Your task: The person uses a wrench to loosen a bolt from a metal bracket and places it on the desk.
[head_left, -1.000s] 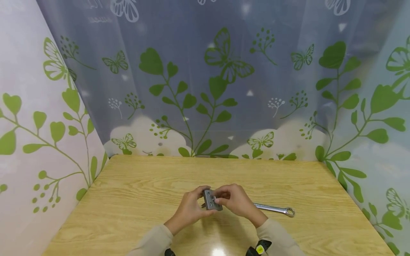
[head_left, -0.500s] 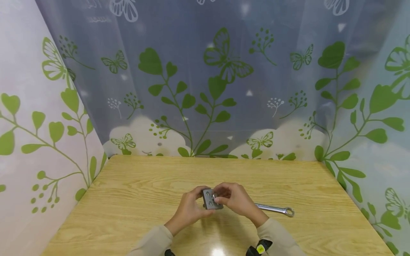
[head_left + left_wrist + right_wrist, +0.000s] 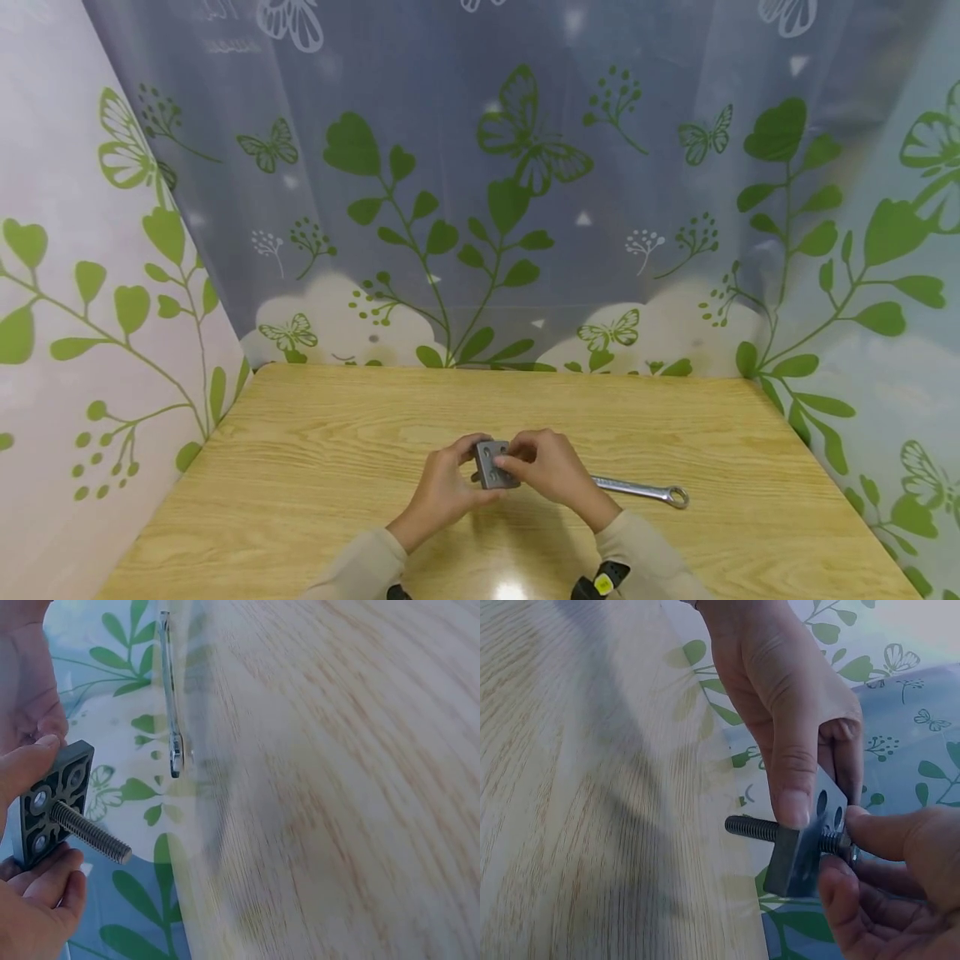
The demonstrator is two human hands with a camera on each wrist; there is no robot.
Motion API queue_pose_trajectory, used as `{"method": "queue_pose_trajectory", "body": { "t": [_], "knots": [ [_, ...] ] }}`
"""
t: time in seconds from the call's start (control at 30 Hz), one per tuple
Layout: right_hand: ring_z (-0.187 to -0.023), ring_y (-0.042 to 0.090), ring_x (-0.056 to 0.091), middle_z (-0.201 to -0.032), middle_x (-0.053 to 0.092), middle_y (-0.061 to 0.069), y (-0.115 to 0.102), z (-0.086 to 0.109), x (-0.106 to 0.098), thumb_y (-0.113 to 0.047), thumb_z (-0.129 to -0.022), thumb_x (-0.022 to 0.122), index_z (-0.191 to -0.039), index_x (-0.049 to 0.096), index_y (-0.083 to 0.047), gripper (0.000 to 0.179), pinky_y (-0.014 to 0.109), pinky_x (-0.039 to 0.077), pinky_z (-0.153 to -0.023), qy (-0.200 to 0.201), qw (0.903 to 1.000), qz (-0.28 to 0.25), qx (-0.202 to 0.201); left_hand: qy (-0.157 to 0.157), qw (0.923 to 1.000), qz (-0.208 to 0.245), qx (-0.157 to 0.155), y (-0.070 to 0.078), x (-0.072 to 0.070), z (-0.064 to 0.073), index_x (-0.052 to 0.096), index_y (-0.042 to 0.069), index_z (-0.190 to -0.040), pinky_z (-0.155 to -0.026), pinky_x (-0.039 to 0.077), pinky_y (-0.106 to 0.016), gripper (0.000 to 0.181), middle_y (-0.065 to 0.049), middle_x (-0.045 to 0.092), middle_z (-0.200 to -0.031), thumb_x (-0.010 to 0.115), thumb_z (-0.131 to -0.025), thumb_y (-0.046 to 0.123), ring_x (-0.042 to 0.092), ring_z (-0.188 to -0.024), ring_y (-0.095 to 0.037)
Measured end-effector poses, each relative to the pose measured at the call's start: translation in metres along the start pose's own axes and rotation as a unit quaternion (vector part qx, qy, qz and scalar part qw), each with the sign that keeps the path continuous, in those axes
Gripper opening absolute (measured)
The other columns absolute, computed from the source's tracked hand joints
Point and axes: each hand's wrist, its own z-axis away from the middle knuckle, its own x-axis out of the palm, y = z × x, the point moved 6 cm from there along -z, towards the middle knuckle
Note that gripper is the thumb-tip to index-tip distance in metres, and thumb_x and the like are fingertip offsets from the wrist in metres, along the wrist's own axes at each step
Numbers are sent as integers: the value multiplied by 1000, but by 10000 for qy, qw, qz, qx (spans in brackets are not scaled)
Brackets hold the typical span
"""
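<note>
My left hand (image 3: 447,483) holds a thick, square grey plate (image 3: 489,473) by its edges, thumb on one edge and fingers on the opposite one. Round holes sit near the plate's corners. A threaded bolt (image 3: 101,841) runs through the middle, and a long stretch of thread sticks out on one side. On the other side, my right hand (image 3: 555,475) pinches the hex-shaped end (image 3: 846,847) between thumb and fingers. A short length of thread shows between that end and the plate. In the head view the right thumb covers this end.
A silver wrench (image 3: 637,488) lies on the wooden table (image 3: 337,433) to the right, its ring end pointing away from the hands and its other end hidden behind the right hand. A curtain (image 3: 420,250) printed with leaves and butterflies surrounds the table.
My right hand has shifted slightly left, with its thumb farther across the plate. The silver end visible earlier is now covered in the head view. My left hand keeps its hold.
</note>
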Motion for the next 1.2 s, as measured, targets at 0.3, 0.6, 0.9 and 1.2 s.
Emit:
{"method": "queue_pose_trajectory", "body": {
  "t": [0.3,0.6,0.9,1.2],
  "knots": [
    [-85,17,63,-99,66,3,0,4,3,0,-85,69,-106,73,-11,24,23,55,-73,-241,9983,-135,-521,-37,10000,-72,-41,-2,0,0,57,0,-125,-91,53,-47,68,-14,69,-113,88,-67,18,66,-105,-28],
    [-89,19,66,-103,69,7,4,4,2,-17,-90,68,-113,68,-6,26,26,56,-75,-344,9983,-246,-392,-32,9999,-139,29,-2,1,0,56,-3,-125,-91,53,-48,68,-17,67,-114,88,-67,14,65,-106,-31],
    [-60,30,63,-65,64,6,15,1,4,-36,-97,55,-82,71,-2,41,29,52,-50,-254,9979,-439,403,-44,9998,-216,9,-1,1,0,56,-2,-126,-91,52,-47,67,-19,65,-119,87,-67,10,64,-108,-33],
    [-55,19,59,-62,62,1,11,-1,6,-32,-94,62,-79,70,-5,32,25,45,-46,-196,9989,-130,404,-124,9997,-200,-53,0,2,0,56,-1,-126,-87,55,-42,68,-20,63,-121,87,-67,10,63,-110,-34]
  ]
}}
